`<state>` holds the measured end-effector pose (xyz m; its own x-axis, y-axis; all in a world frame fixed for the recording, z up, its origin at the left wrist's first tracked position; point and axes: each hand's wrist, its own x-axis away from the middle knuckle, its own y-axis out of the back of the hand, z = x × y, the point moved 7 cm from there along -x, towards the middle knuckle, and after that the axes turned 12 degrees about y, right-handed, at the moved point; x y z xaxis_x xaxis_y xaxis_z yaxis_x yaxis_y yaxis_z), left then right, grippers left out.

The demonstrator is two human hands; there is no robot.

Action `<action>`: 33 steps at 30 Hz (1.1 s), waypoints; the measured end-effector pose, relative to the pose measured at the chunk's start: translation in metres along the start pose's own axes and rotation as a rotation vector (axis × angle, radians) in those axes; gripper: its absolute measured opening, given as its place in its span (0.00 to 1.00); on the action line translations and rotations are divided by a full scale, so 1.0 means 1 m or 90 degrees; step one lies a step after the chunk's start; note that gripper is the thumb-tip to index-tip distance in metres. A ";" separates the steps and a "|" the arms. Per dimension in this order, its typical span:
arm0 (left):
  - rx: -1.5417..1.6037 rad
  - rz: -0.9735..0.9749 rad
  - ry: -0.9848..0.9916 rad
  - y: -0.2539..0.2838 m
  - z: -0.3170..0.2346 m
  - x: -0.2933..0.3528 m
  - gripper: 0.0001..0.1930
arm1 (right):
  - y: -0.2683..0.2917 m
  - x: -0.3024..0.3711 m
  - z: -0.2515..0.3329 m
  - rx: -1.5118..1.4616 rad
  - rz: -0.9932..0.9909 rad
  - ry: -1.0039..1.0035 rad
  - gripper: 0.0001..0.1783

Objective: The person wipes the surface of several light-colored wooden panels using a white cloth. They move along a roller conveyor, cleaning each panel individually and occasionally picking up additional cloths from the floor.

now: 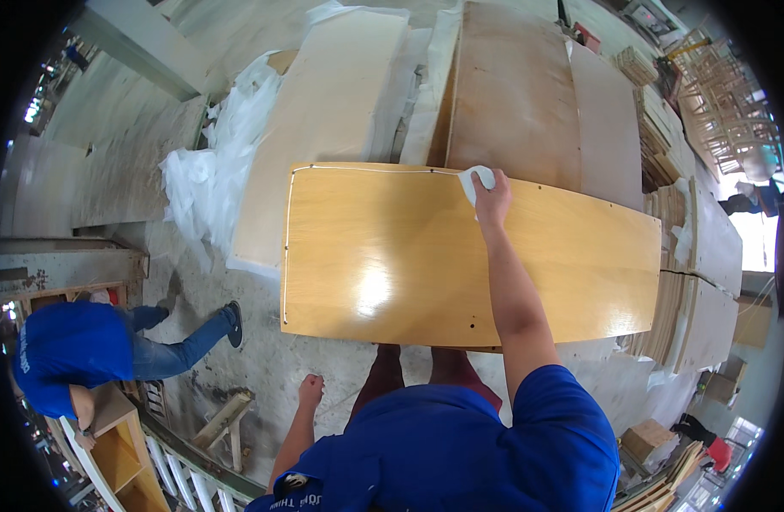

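A wide, glossy yellow-brown wooden panel [409,256] lies flat in front of me. At its far edge my right hand [493,200] is closed round a white squeeze bottle [477,181], tilted with its lower end at the board. A thin white bead of glue [358,170] runs along the panel's left edge and along the far edge as far as the bottle. Small dark dots, holes or nail heads, are set along the edges. My left hand [311,390] hangs by my side, off the panel, its fingers curled in a fist with nothing seen in it.
Beyond the panel lie stacked pale sheets [332,119] and a brown board [515,94], with crumpled white plastic wrap [212,162] beside them. Piled boards [699,247] stand at right. A co-worker in blue [76,350] bends over a wooden cabinet [123,444] at left. A wooden trestle [225,422] stands nearby.
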<state>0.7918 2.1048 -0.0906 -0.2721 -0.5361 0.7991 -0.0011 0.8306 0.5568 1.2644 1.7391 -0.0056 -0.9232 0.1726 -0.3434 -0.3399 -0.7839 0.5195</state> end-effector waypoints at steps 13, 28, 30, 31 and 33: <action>-0.028 0.168 -0.039 -0.074 -0.061 0.025 0.17 | 0.137 -0.024 -0.103 0.008 -0.129 -0.067 0.13; -0.160 0.251 -0.429 -0.160 -0.287 0.125 0.12 | 0.163 -0.038 -0.123 -0.009 -0.118 -0.065 0.12; -0.233 0.206 -0.557 -0.180 -0.327 0.138 0.11 | 0.169 -0.041 -0.130 -0.023 -0.127 -0.064 0.12; -0.271 0.152 -0.668 -0.192 -0.347 0.145 0.11 | 0.173 -0.043 -0.134 -0.029 -0.132 -0.061 0.11; -0.331 0.081 -0.809 -0.218 -0.381 0.156 0.11 | 0.181 -0.046 -0.142 -0.029 -0.137 -0.069 0.11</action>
<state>1.1158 1.7826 -0.0015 -0.9271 0.2768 0.2527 0.3695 0.5615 0.7404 1.2705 1.5050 -0.0066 -0.8453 0.3989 -0.3554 -0.5241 -0.7480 0.4071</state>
